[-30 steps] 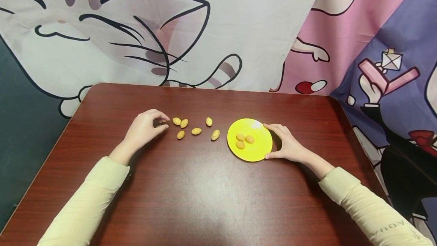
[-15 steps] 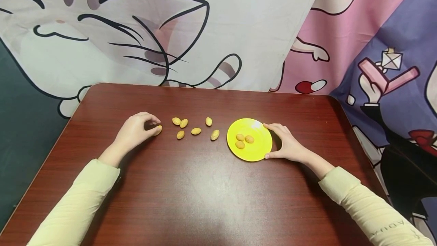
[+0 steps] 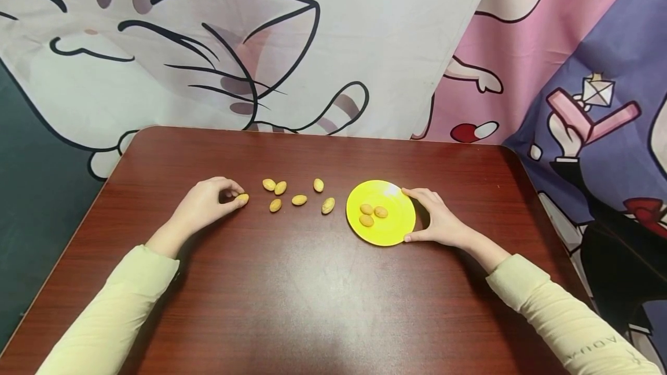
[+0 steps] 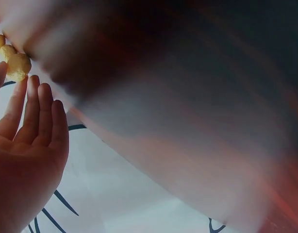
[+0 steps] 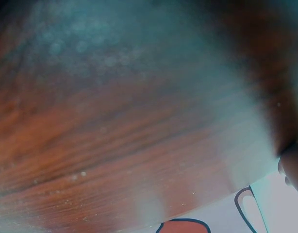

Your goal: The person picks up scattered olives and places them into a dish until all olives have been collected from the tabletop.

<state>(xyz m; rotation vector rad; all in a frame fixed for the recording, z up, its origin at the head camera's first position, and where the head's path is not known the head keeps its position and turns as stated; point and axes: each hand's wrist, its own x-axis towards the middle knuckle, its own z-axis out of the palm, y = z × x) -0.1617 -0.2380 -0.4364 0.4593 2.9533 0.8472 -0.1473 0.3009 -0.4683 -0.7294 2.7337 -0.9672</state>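
In the head view, my left hand [image 3: 208,201] is over the left part of the table and pinches a small yellow oval nut-like piece [image 3: 242,197] between thumb and fingertips. The left wrist view shows that piece [image 4: 19,67] at the index fingertip, with the other fingers extended. To its right, several like pieces [image 3: 299,200] lie loosely scattered. A round yellow plate [image 3: 383,234] bears three smooth oval pieces [image 3: 367,220] of a more orange tone. My right hand [image 3: 436,219] grips the plate's right edge, thumb at the near side and fingers at the far side.
Everything rests on a reddish-brown wooden table [image 3: 292,305] with rounded far corners. Behind it hangs a cartoon-printed cloth [image 3: 375,45]. The right wrist view shows mostly blurred tabletop [image 5: 115,136].
My left hand has drawn back left and toward me from the loose pieces, and a piece now shows at its fingertips. The right hand and plate have stayed in place.
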